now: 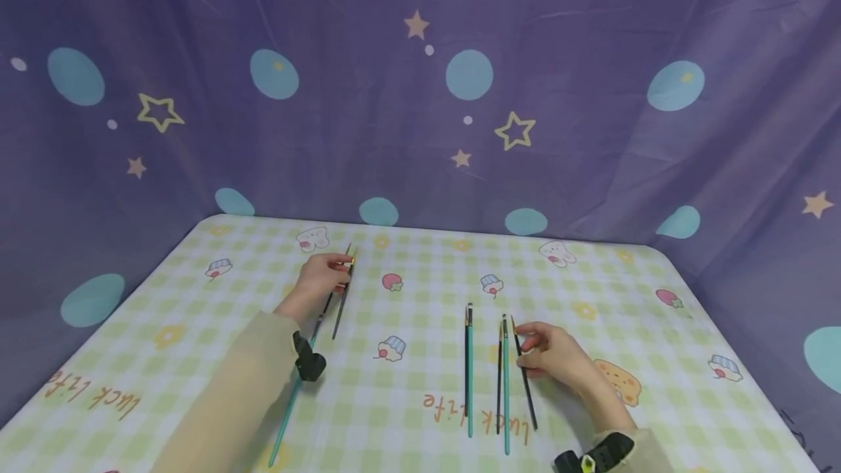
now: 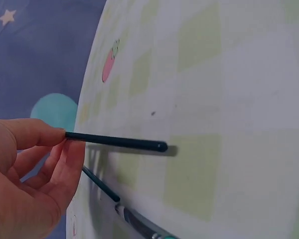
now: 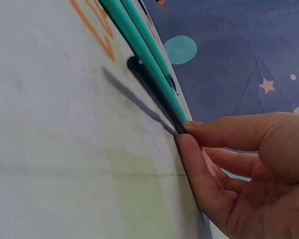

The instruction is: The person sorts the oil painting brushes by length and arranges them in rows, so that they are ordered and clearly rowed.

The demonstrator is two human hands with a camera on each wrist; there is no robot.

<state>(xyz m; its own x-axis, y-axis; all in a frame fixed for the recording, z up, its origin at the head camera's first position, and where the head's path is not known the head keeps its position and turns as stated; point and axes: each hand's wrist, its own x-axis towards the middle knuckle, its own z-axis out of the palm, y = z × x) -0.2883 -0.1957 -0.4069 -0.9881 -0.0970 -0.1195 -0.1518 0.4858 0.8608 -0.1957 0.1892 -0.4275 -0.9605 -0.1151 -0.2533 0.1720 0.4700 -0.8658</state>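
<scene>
At the left of the table my left hand point(image 1: 323, 274) pinches a dark paintbrush point(image 1: 342, 309) between thumb and finger. The left wrist view shows the handle point(image 2: 117, 141) of that brush jutting from the fingertips. Beside it are another dark brush point(image 2: 102, 184) and a teal paintbrush point(image 1: 285, 418), partly hidden by the sleeve and wrist camera. To the right, my right hand point(image 1: 552, 353) pinches a dark paintbrush point(image 1: 526, 389) near its upper part. Immediately left of this brush lie a teal paintbrush point(image 1: 507, 400) and a thin dark one point(image 1: 498, 385).
Farther left of the right hand, a teal brush point(image 1: 470, 385) and a dark brush point(image 1: 466, 363) lie close side by side. A green-and-white checked cloth point(image 1: 394, 407) covers the table. Behind its far edge hangs a purple curtain point(image 1: 368, 130).
</scene>
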